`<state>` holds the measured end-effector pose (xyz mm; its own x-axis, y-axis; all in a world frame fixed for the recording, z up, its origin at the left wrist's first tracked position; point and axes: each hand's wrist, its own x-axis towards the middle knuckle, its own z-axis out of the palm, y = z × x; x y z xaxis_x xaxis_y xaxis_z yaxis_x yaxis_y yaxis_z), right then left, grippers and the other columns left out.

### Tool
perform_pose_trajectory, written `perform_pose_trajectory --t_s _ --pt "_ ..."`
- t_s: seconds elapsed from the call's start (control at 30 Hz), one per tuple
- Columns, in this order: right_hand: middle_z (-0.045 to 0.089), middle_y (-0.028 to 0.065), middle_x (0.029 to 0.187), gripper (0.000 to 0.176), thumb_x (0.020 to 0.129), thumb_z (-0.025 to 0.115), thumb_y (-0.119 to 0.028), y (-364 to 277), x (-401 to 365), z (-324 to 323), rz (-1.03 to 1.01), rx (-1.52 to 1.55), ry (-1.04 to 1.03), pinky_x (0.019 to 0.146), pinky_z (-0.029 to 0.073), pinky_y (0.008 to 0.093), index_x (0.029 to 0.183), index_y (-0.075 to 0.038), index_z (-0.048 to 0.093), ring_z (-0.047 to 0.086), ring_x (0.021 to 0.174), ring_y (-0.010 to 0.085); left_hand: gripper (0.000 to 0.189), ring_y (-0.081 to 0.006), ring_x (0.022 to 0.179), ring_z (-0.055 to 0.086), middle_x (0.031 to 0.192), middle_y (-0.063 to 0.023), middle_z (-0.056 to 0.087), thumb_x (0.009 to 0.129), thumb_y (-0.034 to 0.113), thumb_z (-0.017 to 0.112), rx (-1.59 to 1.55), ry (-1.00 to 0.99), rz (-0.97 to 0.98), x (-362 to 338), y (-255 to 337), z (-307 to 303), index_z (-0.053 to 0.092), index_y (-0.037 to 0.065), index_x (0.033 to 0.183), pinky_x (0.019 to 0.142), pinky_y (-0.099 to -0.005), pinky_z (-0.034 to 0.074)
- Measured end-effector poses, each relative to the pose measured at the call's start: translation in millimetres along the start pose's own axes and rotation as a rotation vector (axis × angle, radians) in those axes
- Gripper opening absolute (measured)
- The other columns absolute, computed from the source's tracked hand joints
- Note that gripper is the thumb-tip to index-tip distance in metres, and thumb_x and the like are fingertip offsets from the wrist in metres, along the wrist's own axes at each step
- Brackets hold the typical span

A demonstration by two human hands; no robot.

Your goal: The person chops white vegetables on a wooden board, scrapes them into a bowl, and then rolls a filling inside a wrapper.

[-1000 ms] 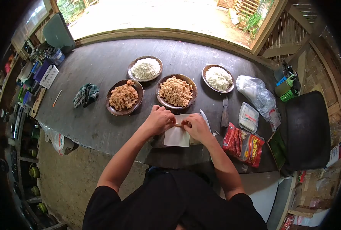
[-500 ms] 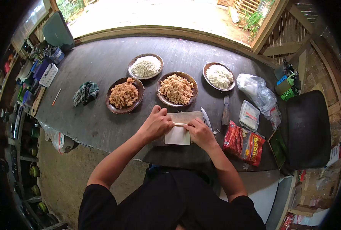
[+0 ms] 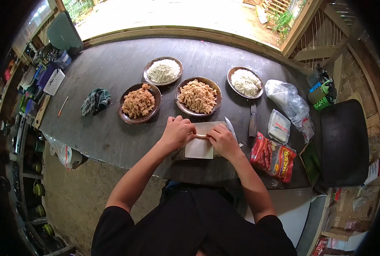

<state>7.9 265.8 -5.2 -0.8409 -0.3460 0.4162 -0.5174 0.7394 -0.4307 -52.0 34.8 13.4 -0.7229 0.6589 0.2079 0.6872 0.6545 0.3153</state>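
Note:
A pale square wrapper (image 3: 199,150) lies on a board (image 3: 206,127) near the table's front edge, its far edge rolled into a thin tube. My left hand (image 3: 178,134) pinches the left end of the roll, fingers closed. At the right end, my right hand (image 3: 222,140) pinches the same roll with thumb and fingertips. What is inside the roll is hidden. A knife blade (image 3: 230,129) rests just right of the board. Beyond my hands stand two bowls of brown crumbly food (image 3: 199,97) (image 3: 139,102).
Two plates of white shreds (image 3: 163,71) (image 3: 246,82) stand farther back. To the right lie a dark-handled tool (image 3: 252,123), a red sausage packet (image 3: 273,158), a white packet (image 3: 279,126) and a plastic bag (image 3: 287,100). A checked cloth (image 3: 96,102) lies left.
The view has shifted slightly. Both hands still hold the roll, and the fingers of my right hand are more curled over its end.

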Motion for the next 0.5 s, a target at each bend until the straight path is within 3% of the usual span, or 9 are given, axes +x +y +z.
perform_pose_trajectory --t_s 0.17,0.23,0.5 --pt "0.062 0.01 0.092 0.01 0.082 0.068 -0.004 -4.6 -8.3 -5.0 -0.064 -0.061 -0.036 0.085 0.054 0.0366 0.092 -0.002 0.069 0.061 0.093 0.0276 0.011 -0.0193 0.095 0.059 0.088 0.0032 0.068 0.088 0.026 0.072 0.024 0.055 0.176 -10.3 -5.1 1.9 0.073 0.017 0.084 0.089 -0.0389 0.041" --pt "0.061 0.0089 0.091 0.011 0.082 0.068 -0.005 -6.3 -11.9 -6.2 -0.128 -0.08 -0.012 0.084 0.054 0.0358 0.092 -0.002 0.07 0.061 0.091 0.027 0.008 -0.0207 0.091 0.058 0.086 0.0021 0.069 0.083 0.023 0.076 0.132 0.074 0.271 -15.4 -4.2 -1.2 0.074 0.016 0.085 0.09 -0.037 0.042" --pt "0.063 0.0085 0.09 0.01 0.083 0.072 -0.005 -8.8 -15.3 -6.8 -0.031 0.034 0.013 0.082 0.054 0.0362 0.092 -0.003 0.074 0.062 0.089 0.0262 0.007 -0.0211 0.089 0.057 0.085 0.002 0.069 0.084 0.023 0.077 0.121 0.001 0.17 -13.2 9.5 -11.8 0.076 0.017 0.084 0.088 -0.0372 0.042"
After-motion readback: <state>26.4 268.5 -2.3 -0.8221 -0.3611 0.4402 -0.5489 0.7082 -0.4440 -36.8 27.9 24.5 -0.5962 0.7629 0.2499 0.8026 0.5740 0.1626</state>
